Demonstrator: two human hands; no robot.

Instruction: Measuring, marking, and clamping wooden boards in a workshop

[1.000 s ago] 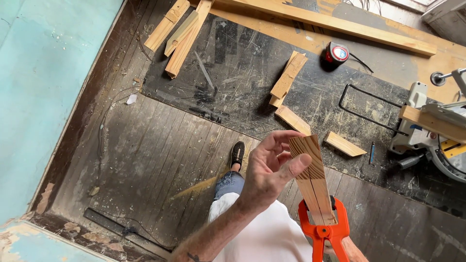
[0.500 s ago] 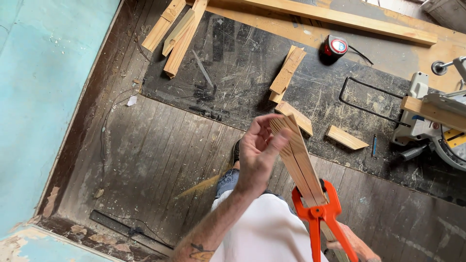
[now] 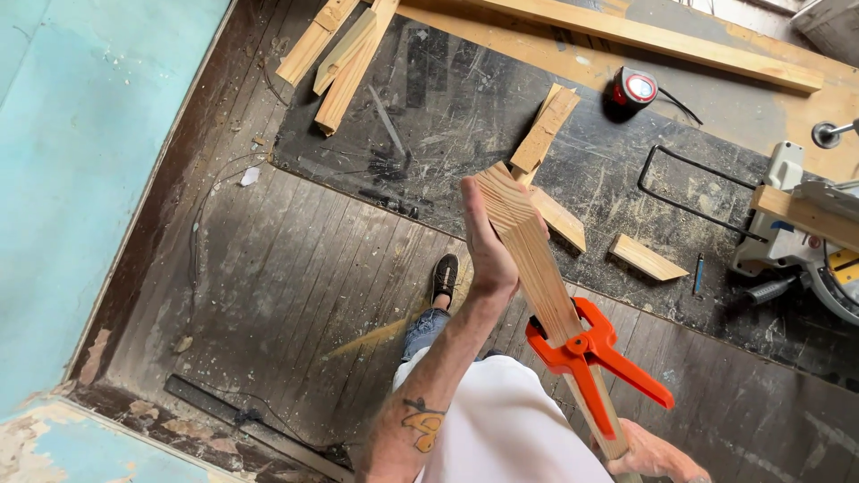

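Two hands worked on a long wooden piece [image 3: 537,264] that rose at a slant in front of the person, above a dark plank floor [image 3: 268,295]. The left hand [image 3: 488,246] lay flat against the left side of the piece's upper end, fingers straight and together, pressing rather than wrapping it. The right hand [image 3: 653,456] was closed around the lower end at the bottom edge of the view, only partly visible. An orange spring clamp [image 3: 591,353] gripped the piece below its middle, its handles pointing down and to the right. A black mat [image 3: 465,98] covered the floor farther off, with several short wood offcuts [image 3: 546,130] lying on it; one wedge-shaped offcut [image 3: 649,258] lay well apart from the rest. A red tape measure [image 3: 633,88] sat near the mat's far edge, just beside a long pale board [image 3: 644,40]. A miter saw [image 3: 810,237] stood at the right. A bundle of wood strips [image 3: 344,54] rested at the upper left, and a turquoise wall [image 3: 80,152] ran along the left side
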